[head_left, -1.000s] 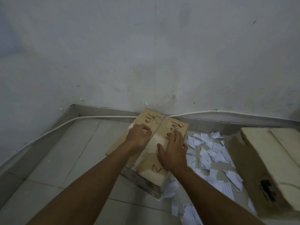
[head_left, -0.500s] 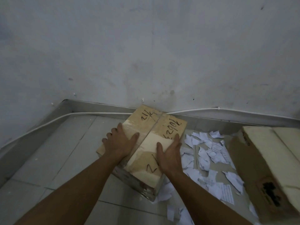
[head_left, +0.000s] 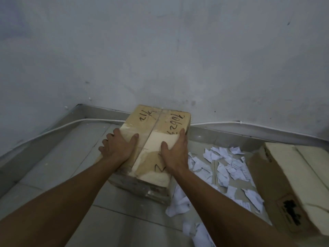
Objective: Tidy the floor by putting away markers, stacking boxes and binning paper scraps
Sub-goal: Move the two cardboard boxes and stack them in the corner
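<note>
Both grips grasp one cardboard box [head_left: 157, 122], one on each long side.

Box: tan cardboard with paler worn patches. A taped seam runs down the middle of the top, and black handwritten marks sit on either side of it. The near end is wrapped in shiny clear tape. The far end lies close to the foot of the wall [head_left: 160, 50], beyond both grips. Cannot tell whether the box rests on the floor [head_left: 58, 157] or is raised off it.

Left grip [head_left: 119, 148]: palm on the top left edge, fingers bent down over the left side, thumb spread flat on top and pointing towards the seam.

Right grip [head_left: 175, 154]: fingers laid along and over the right edge, thumb flat on top. Both forearms are stretched forward, nearly straight.

Just right of the right grip, white paper scraps [head_left: 226, 168] are scattered over the floor, some touching the box's near right corner. Further right lies a second box [head_left: 302, 175], larger, with a dark print on its side. A white cable [head_left: 53, 129] runs along the wall base, left of the left grip.
</note>
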